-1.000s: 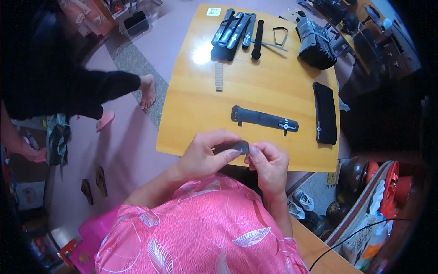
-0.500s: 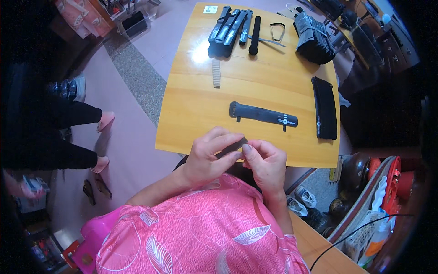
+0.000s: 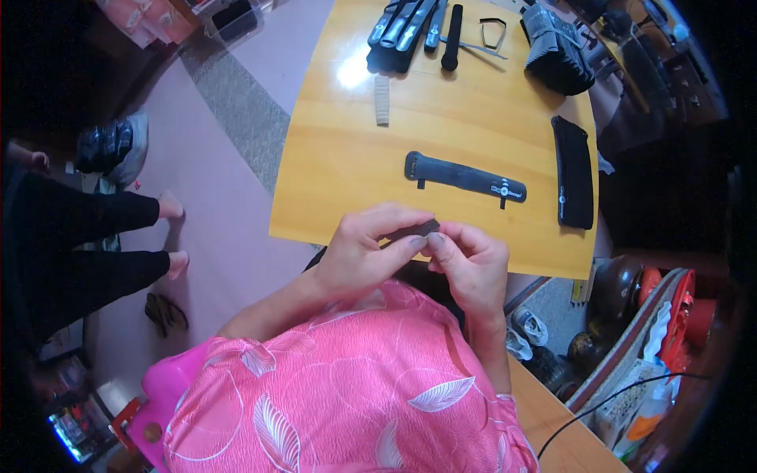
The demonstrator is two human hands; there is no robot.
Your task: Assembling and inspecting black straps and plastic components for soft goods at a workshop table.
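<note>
A short dark strip is between my two hands, just over the table's front edge. My left hand holds it between thumb and fingers, which partly cover it. The thumb and fingertips of my right hand pinch its right end. Beyond my hands, a flat dark grey strap with a pale printed mark lies crosswise on the table. Two small black tabs stick out from its near edge. Farther back is a short beige ribbed strip.
The wooden table carries a black folded band at right, a tied bundle of dark straps behind it, and stacked straps at the far edge. A person in black trousers is at left. Jars and bags crowd the lower right.
The table and its things sit slightly higher and farther right in the picture. My hands still hold the strip, with the thumbs closer together. The person at left has shifted their legs.
</note>
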